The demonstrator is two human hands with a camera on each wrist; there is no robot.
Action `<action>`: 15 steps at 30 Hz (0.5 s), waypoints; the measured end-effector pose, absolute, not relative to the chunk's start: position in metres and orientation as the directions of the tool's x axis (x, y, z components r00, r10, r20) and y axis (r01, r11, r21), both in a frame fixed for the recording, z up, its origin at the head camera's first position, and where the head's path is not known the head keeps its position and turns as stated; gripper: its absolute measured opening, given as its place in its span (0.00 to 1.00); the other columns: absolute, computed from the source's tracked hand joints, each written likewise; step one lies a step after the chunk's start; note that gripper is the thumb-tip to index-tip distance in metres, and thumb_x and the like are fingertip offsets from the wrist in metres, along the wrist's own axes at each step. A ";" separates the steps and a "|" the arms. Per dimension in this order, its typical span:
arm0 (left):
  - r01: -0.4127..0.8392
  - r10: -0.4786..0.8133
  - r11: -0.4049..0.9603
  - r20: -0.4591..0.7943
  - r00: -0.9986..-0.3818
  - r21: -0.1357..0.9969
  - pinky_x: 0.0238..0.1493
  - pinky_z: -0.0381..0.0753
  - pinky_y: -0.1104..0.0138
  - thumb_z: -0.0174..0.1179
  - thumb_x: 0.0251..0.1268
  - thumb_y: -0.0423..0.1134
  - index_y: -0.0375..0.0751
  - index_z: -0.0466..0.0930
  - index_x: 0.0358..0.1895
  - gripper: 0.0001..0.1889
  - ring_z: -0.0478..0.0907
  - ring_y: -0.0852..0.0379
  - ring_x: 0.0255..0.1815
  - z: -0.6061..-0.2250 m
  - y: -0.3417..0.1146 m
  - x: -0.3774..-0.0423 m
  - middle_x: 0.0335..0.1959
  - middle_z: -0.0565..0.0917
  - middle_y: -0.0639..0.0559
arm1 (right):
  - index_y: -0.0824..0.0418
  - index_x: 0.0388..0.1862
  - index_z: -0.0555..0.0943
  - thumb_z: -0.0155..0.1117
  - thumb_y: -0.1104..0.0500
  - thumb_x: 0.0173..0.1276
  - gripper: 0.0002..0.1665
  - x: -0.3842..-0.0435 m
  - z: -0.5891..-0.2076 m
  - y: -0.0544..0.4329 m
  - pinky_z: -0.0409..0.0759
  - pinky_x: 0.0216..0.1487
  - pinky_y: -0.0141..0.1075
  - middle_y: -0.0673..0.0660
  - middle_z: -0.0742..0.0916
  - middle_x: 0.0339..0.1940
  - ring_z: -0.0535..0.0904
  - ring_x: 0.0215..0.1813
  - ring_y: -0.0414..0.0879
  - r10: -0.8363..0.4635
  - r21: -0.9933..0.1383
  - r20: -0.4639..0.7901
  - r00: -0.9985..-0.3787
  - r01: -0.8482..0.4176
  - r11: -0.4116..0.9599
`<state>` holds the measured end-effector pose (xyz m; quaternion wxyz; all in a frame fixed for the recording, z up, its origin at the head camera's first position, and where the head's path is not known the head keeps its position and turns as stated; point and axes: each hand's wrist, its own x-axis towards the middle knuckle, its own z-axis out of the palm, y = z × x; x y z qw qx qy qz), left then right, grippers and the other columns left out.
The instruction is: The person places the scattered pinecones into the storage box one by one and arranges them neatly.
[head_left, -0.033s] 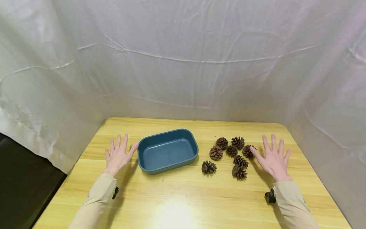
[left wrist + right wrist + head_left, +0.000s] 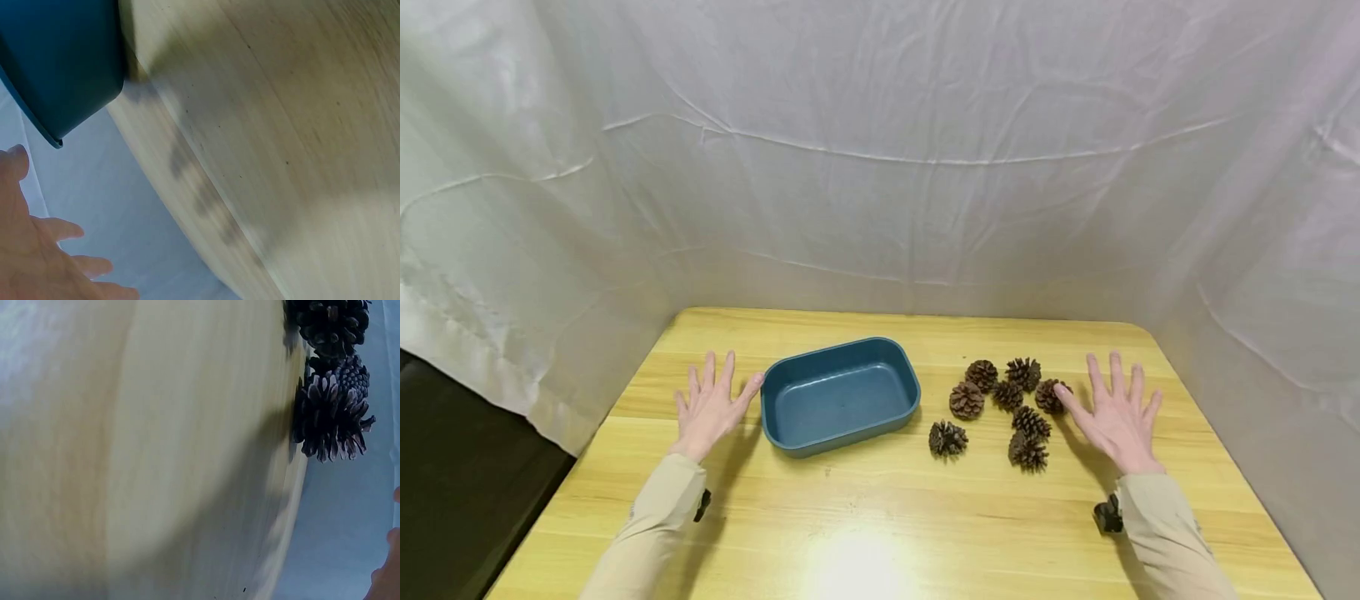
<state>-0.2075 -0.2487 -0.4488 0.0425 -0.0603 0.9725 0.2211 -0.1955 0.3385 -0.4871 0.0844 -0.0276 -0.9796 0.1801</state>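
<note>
Fingers spread, my left hand (image 2: 709, 417) hovers at the left of a blue rectangular tub (image 2: 842, 400), its thumb tip close by the rim. In the left wrist view the tub's outer wall (image 2: 62, 56) rises beyond the thumb. My right hand (image 2: 1122, 423), also spread and holding nothing, is above the table at the right. Its thumb overlaps the rightmost pine cone (image 2: 1049, 397) in the head view. Several brown pine cones lie in a loose cluster between tub and right hand; one pine cone (image 2: 947, 439) sits apart, nearest the tub's front corner. The tub has nothing inside.
Everything stands on a light wooden table (image 2: 865, 508). White cloth (image 2: 910, 208) hangs behind and along both sides. A dark surface (image 2: 467, 475) shows past the left edge. Each sleeve has a small black device (image 2: 1108, 515) at the wrist.
</note>
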 end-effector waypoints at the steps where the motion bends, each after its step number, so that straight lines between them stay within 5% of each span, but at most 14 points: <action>1: -0.136 -0.099 0.896 -0.107 -0.989 0.423 0.73 0.27 0.24 0.32 0.72 0.75 0.46 0.35 0.83 0.48 0.23 0.25 0.80 -0.449 -0.249 -0.208 0.82 0.28 0.36 | 0.51 0.84 0.35 0.38 0.27 0.75 0.52 -0.196 -0.487 0.338 0.16 0.67 0.78 0.58 0.31 0.82 0.22 0.79 0.73 0.084 -0.359 0.153 -0.985 0.024 0.933; 15: -0.140 -0.111 0.906 -0.095 -0.989 0.399 0.73 0.24 0.25 0.33 0.71 0.76 0.47 0.35 0.83 0.49 0.24 0.27 0.81 -0.448 -0.247 -0.206 0.83 0.31 0.36 | 0.50 0.84 0.35 0.39 0.28 0.75 0.51 -0.193 -0.486 0.338 0.15 0.68 0.77 0.59 0.32 0.82 0.21 0.80 0.71 0.075 -0.370 0.165 -0.983 0.009 0.929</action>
